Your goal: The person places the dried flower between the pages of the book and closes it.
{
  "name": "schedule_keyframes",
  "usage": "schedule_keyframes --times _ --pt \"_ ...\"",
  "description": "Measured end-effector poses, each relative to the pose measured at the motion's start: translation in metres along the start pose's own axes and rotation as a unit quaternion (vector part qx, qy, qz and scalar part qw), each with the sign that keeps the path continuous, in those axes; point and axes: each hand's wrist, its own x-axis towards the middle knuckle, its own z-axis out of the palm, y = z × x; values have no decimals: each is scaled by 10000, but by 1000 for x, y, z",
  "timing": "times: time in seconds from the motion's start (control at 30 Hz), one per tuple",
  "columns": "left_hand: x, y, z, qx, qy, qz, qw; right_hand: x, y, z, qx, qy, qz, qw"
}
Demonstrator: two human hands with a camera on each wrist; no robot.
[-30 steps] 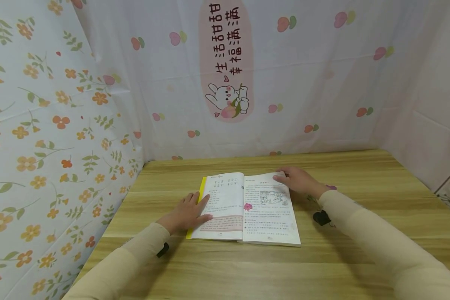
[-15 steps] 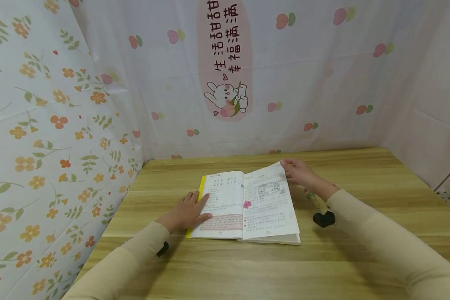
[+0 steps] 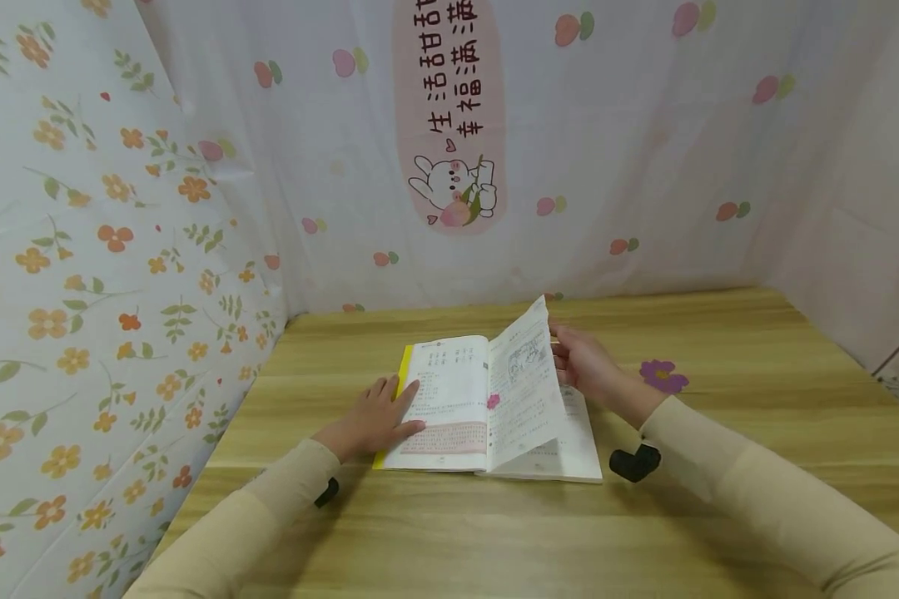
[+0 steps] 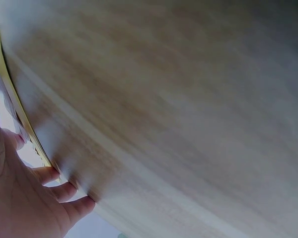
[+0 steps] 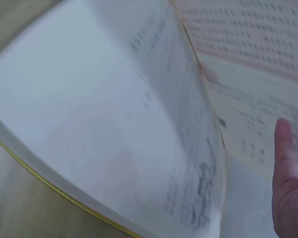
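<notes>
"How are the hands placed?"
"The left hand (image 3: 370, 424) is spread on the left page (image 3: 453, 383); the right hand (image 3: 601, 376), relaxed, is held just behind the lifted page (image 3: 528, 395)."
"And the textbook (image 3: 586, 453)?"
"Laid open on the wood-grain table (image 3: 494, 541)."

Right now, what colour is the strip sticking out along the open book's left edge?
The strip is yellow; the head view shows it best.

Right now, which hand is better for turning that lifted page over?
Probably the right hand: it is at the outer edge of the lifted page, where it could push it over. The left hand rests on the opposite page, so it seems better for steadying the book.
</notes>
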Motion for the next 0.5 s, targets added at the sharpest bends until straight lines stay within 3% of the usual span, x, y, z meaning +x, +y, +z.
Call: schedule_keyframes --times 0.13,0.27,0.43,0.5 --pt "-1 0 -4 -55 12 35 10000 -5 12 14 -955 -25 -2 9954" --pt "-1 3 -9 -103 -107 -55 9999 -11 22 27 -1526 -290 -113 9878" --pt "-1 4 -9 -90 -286 -192 9994 -19 34 45 -2257 -654 -547 9704" --pt "-1 3 -7 -109 -297 -208 9993 -20 39 54 -2641 -704 -729 9591"
